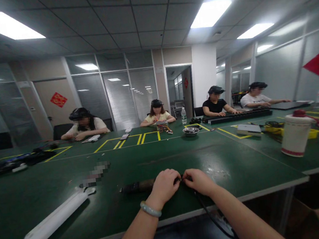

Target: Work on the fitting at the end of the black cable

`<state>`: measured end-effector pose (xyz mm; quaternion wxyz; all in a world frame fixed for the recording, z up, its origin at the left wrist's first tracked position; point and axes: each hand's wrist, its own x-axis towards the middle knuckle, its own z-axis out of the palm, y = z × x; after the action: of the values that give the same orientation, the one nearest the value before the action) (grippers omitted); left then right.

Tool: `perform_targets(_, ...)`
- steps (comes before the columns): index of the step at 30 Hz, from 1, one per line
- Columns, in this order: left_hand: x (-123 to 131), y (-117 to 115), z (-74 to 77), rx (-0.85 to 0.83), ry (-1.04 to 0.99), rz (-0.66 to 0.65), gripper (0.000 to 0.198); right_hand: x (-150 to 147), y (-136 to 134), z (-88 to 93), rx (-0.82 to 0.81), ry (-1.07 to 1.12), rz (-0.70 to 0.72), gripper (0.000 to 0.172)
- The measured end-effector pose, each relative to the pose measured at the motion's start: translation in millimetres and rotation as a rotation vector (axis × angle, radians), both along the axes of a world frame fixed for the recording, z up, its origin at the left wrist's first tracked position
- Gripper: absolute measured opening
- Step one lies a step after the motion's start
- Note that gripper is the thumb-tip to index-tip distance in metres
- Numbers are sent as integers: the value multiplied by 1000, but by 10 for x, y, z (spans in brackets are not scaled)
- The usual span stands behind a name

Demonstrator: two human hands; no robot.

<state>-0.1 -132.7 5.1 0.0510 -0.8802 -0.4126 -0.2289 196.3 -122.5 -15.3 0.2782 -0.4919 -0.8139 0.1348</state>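
Observation:
A dark cylindrical tool (139, 187) lies along the green table (102, 217), its right part under my left hand (167, 185). The fingers of my left hand are closed around its right end. My right hand (198, 181) is pinched beside that end, close to my left fingertips; what it holds is too small to make out. A black cable (212, 216) hangs from below my right hand over the table's front edge. A pale bangle circles my left wrist.
A long white power strip (57, 217) lies at the left. At the right stand a white cup (296, 135) with a red lid and a white box (249, 130). A metal bowl (191, 131) and a bottle (183, 115) are farther back, with several people seated across the table.

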Motion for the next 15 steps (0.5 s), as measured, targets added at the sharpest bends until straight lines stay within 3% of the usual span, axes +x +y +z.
perform_targets(15, 7, 3, -11, -7, 13, 31, 8, 18, 23, -20, 0, 28, 26, 12)
